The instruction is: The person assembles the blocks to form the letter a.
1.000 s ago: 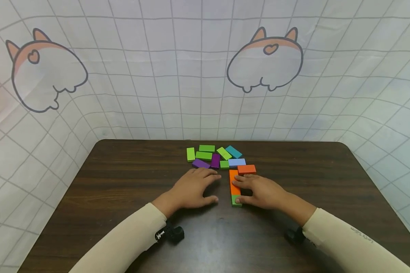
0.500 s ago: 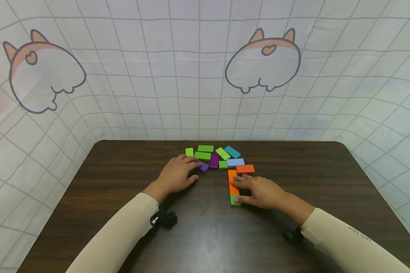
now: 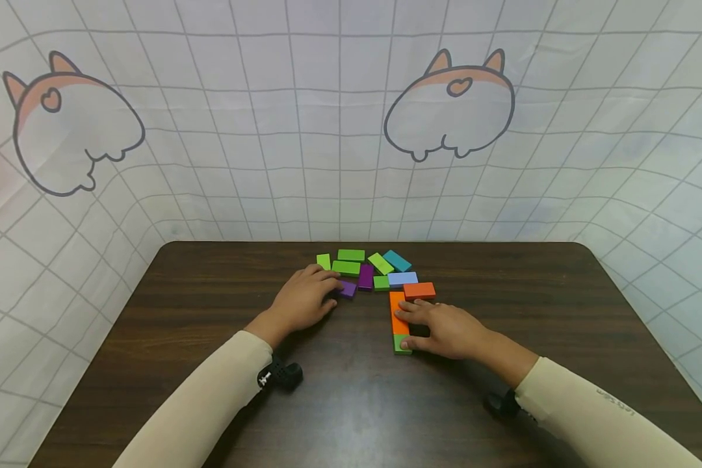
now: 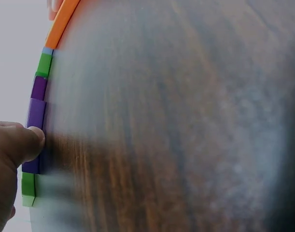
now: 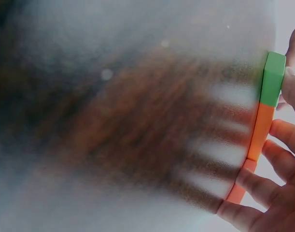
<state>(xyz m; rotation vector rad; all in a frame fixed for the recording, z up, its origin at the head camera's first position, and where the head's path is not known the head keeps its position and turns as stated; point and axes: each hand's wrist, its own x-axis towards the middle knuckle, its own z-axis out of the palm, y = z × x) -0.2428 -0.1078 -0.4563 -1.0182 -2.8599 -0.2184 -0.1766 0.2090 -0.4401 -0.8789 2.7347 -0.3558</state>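
Note:
In the head view my left hand (image 3: 304, 296) is at a purple block (image 3: 348, 290), its left end hidden under the fingers. From the left wrist view, the thumb (image 4: 34, 140) lies on the near face of that block. My right hand (image 3: 444, 328) has its fingers spread and fairly straight. Its fingertips touch a long orange block (image 3: 397, 305), and its thumb is on a green block (image 3: 399, 349) lined up end to end with the orange one. The right wrist view has the green block (image 5: 273, 79) and orange block (image 5: 261, 130) along the fingertips.
Behind the hands lie several more blocks: a dark purple block (image 3: 365, 277), green blocks such as this one (image 3: 346, 268), a light blue block (image 3: 402, 279), a teal block (image 3: 397, 260) and a red-orange block (image 3: 419, 290). A white patterned curtain (image 3: 269, 162) borders the dark wooden table (image 3: 181, 312).
My left hand has moved left and away from me to the purple block, which has turned straighter and shifted slightly nearer. The right hand stays at the orange and green blocks.

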